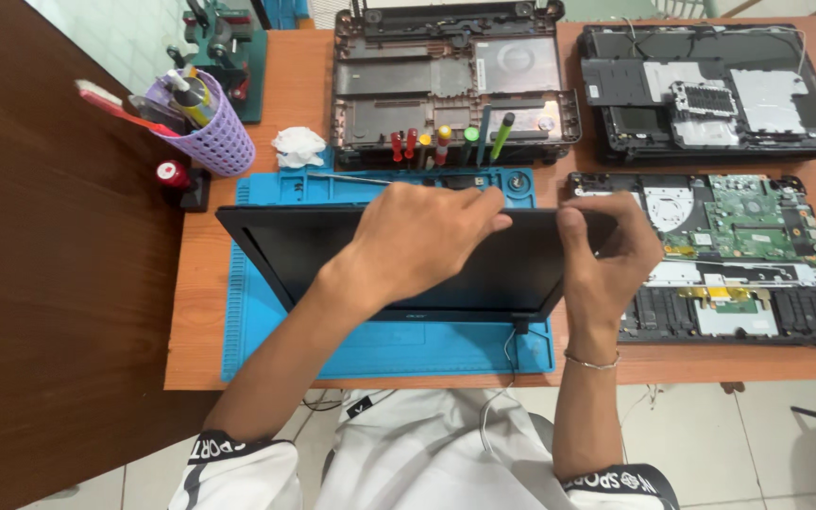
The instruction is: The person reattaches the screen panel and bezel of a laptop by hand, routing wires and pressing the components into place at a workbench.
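Laptop screen panel (332, 255) is tilted up on the blue work mat (247, 321), its long axis running straight from 9 o'clock to 3 o'clock across the mat, top edge toward the far side of the table (200, 283). Both hands are on that top edge. Left hand (417, 241) drapes over the middle of it, fingers together and curled over the rim, fingertips pointing to 3 o'clock, palm lying on the dark face. Right hand (611, 250) sits at the 3 o'clock corner, thumb and fingers pinching the bezel right where the edge ends. So the panel lies directly under and between the hands; the right one is nearer the corner, the left nearer the centre. Down at the panel's 6 o'clock edge, a thin cable (507, 345) hangs off the hinge toward the person's lap.

At 12 o'clock from the panel, a row of screwdrivers (446, 144) stands along the mat's back edge, with an empty laptop base shell (455, 76) behind it. At 3 o'clock a stripped laptop with its green circuit board (757, 222) lies just beside the right hand. At 10 o'clock, a purple tool basket (210, 127) and a crumpled white tissue (299, 146).
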